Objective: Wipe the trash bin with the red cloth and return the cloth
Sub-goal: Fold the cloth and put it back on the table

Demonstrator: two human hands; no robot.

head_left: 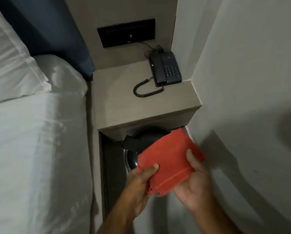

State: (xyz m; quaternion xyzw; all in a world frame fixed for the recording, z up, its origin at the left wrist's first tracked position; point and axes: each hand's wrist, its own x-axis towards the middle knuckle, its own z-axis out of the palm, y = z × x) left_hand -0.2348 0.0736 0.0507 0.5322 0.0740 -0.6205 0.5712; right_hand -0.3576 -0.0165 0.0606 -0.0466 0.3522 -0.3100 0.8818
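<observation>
A folded red cloth [170, 159] is held flat in front of me by both hands. My left hand [139, 186] pinches its lower left edge with the thumb on top. My right hand [194, 181] grips its right side, thumb on top as well. Below and behind the cloth stands a black trash bin [134, 149] with a round lid and a flat black tab, tucked under the bedside shelf. The cloth hides most of the bin's right half.
A grey bedside shelf [124, 98] carries a dark corded telephone [165, 68]. A bed with white sheets and pillows [31, 132] fills the left. A white wall [251, 81] closes the right side. A dark wall panel [126, 32] sits above the shelf.
</observation>
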